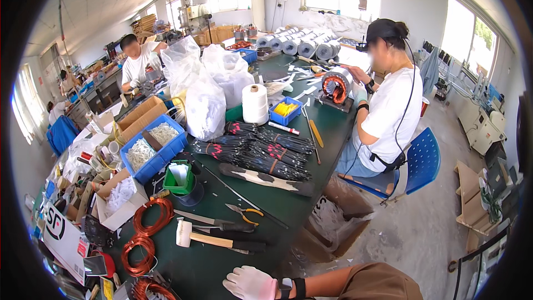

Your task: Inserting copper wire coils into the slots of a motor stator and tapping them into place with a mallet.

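My right hand, in a white glove with a pinkish cuff, lies at the table's near edge with its fingers apart, holding nothing. A dark watch is on that wrist. My left hand is out of view. Closest to the right hand is a white-headed mallet with a wooden handle and black grip. Beyond it lie a knife with a black handle and pliers with yellow-orange grips. Coils of copper wire rest to the left of the tools.
Bundled black sleeved leads cover the table's middle. Blue bins, bags and a thread cone stand beyond. At right, a co-worker handles a wound motor stator. A cardboard box sits on the floor by the table.
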